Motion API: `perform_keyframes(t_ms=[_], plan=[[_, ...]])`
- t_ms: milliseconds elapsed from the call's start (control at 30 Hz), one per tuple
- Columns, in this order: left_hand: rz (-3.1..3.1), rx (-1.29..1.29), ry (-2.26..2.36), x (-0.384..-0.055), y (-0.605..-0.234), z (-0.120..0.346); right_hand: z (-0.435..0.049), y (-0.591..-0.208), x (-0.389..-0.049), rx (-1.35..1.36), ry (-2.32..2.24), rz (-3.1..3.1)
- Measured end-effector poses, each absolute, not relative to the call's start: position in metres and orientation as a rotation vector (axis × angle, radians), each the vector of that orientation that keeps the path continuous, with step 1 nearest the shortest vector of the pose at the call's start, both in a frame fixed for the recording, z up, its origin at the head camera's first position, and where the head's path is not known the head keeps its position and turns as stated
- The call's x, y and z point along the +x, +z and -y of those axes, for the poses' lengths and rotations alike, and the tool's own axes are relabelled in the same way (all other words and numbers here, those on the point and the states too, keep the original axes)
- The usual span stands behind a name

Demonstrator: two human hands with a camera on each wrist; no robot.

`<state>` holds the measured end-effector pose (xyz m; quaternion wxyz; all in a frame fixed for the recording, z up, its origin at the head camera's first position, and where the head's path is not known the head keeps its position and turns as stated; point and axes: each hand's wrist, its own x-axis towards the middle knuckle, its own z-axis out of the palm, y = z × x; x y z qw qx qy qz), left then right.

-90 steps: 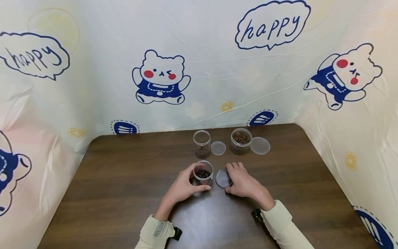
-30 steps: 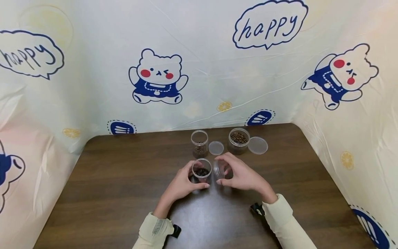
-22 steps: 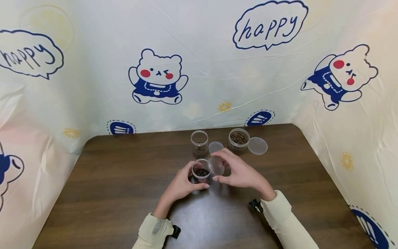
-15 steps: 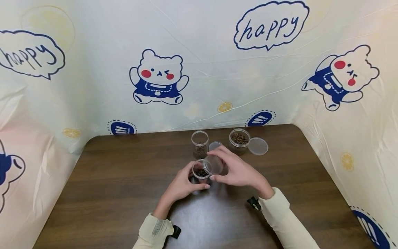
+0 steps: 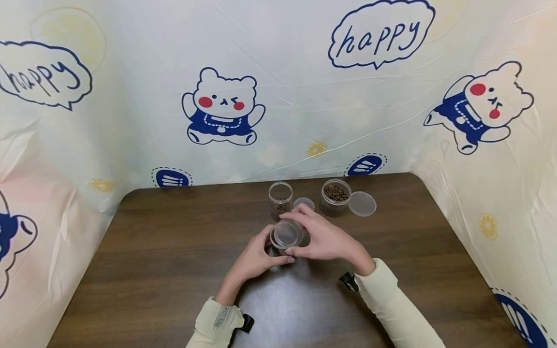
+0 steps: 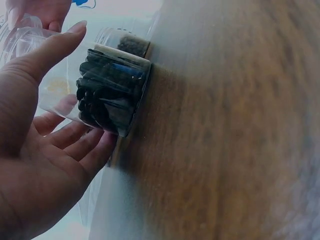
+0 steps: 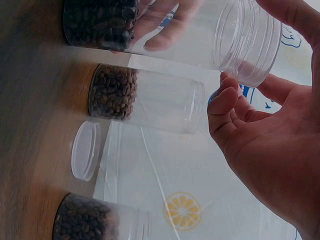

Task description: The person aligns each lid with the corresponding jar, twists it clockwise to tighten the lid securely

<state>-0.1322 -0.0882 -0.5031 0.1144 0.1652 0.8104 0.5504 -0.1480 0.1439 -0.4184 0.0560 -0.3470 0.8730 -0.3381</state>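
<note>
A clear jar (image 6: pixel 112 85) partly filled with dark coffee beans stands upright on the table. My left hand (image 5: pixel 253 258) grips it, thumb on the near side and fingers round the far side. Over the jar's mouth my right hand (image 5: pixel 327 238) holds a clear lid (image 5: pixel 286 233) by its rim, between thumb and fingers. In the right wrist view the lid sits at the jar's rim, slightly tilted; whether it is fully seated I cannot tell. From the head view the lid covers most of the beans.
Behind stands a narrow uncovered jar (image 5: pixel 281 209) with brown beans, a small lid (image 5: pixel 303 203) beside it, partly behind my right hand. To its right are a wider uncovered jar (image 5: pixel 334 208) of beans and a larger lid (image 5: pixel 362 204). All rest on the wooden table (image 5: pixel 174 241).
My right hand has lifted the lid from the table beside the jar, tilted it, and carried it left onto the jar's mouth. The left hand has kept its grip on the jar.
</note>
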Motion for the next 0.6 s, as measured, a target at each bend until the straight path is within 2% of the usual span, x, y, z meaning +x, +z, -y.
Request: perform_keyframes(t_ms=[600], plan=[[-2.360,0.472,1.604,-0.1325,-0.5029,0.0907,-0.1349,-0.4201,-0.1551,-1.064,-1.026,-2.594]])
